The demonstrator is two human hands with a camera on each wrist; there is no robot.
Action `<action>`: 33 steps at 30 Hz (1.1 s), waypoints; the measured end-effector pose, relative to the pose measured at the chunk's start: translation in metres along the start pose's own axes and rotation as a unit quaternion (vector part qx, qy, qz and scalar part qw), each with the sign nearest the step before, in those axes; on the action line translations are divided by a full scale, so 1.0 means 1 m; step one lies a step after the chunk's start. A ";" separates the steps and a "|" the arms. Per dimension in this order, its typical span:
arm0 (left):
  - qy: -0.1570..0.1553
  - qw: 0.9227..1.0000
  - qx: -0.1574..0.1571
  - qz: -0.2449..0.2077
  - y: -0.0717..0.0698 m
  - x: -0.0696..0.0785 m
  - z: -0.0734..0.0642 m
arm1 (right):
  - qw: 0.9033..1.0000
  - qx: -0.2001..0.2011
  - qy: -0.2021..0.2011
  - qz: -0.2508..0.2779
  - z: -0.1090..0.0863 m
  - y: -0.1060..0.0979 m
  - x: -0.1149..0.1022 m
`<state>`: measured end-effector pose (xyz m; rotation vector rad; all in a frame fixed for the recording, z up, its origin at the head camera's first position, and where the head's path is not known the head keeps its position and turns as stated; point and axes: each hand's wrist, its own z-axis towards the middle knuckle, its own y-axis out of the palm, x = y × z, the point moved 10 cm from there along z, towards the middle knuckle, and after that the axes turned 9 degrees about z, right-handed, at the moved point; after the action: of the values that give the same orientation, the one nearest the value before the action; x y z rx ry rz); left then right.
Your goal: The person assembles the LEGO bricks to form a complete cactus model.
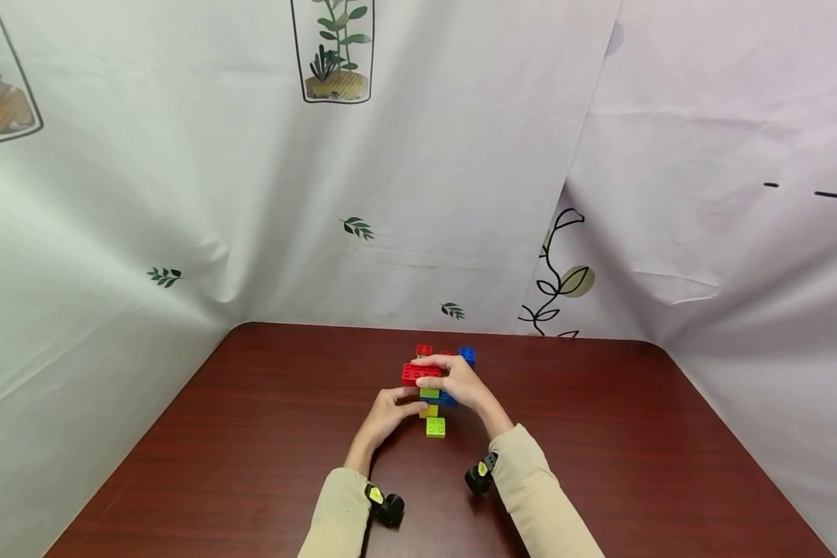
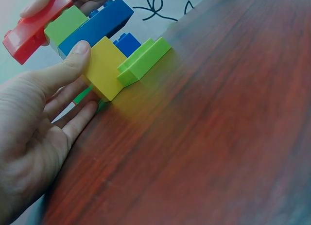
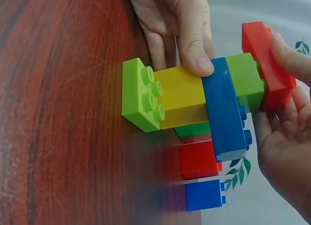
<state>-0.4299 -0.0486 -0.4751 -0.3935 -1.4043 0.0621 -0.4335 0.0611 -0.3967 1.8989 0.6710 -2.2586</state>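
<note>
A stack of toy building bricks stands on the table between the two hands. From the bottom, it has a yellow brick, a long blue brick, a light green brick and a long red brick on top. My left hand pinches the yellow brick, its thumb close under the blue one. From above, my right hand grips the red brick between thumb and fingers. Green studs show beside the red brick; how firmly it sits I cannot tell. Close in front lies another light green brick, studs up.
Behind the stack stand a loose red brick, a blue brick and a partly hidden darker green brick. Another red brick shows at the back. A printed cloth hangs behind the brown wooden table.
</note>
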 end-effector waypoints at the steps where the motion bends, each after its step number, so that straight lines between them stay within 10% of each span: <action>1: 0.000 1.000 -0.002 -0.002 0.001 0.000 0.000 | 1.000 0.001 0.005 0.003 0.000 0.000 0.001; 33: -0.001 1.000 -0.006 0.005 0.000 0.004 0.000 | 0.999 -0.033 -0.029 -0.012 -0.001 0.004 0.002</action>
<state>-0.4288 -0.0475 -0.4716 -0.4103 -1.4047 0.0627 -0.4313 0.0582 -0.3993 1.7969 0.7550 -2.2672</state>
